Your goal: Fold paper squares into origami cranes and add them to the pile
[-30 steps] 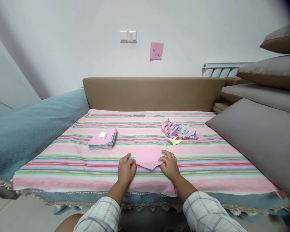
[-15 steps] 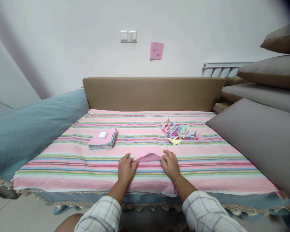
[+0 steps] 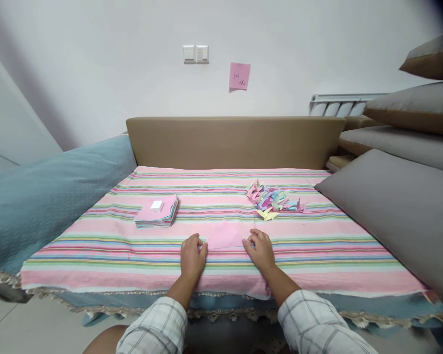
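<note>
A sheet of pink paper (image 3: 225, 237) lies near the front of the striped cloth, its far side coming to a point and its near edge straight. My left hand (image 3: 193, 254) pinches its left corner between thumb and fingers. At the opposite corner my right hand (image 3: 259, 248) is closed in a pinch on the paper. Beyond my right hand rests a heap of folded paper cranes (image 3: 271, 197) in pink, purple, green and blue, with a yellow one at its near side. Left of my hands is a stack of coloured paper (image 3: 158, 211) with a small white block (image 3: 157, 206) on top.
The striped cloth (image 3: 114, 236) covers a sofa seat with a brown backrest (image 3: 236, 142). A blue-covered armrest (image 3: 59, 191) borders the left. Large grey cushions (image 3: 398, 206) are piled on the right. On the wall are switches (image 3: 196, 54) and a pink note (image 3: 239, 76).
The paper's near edge, raised and curved before, now lies flat and straight, and the sheet shows a pointed shape. Both hands have shifted very slightly and still hold its corners.
</note>
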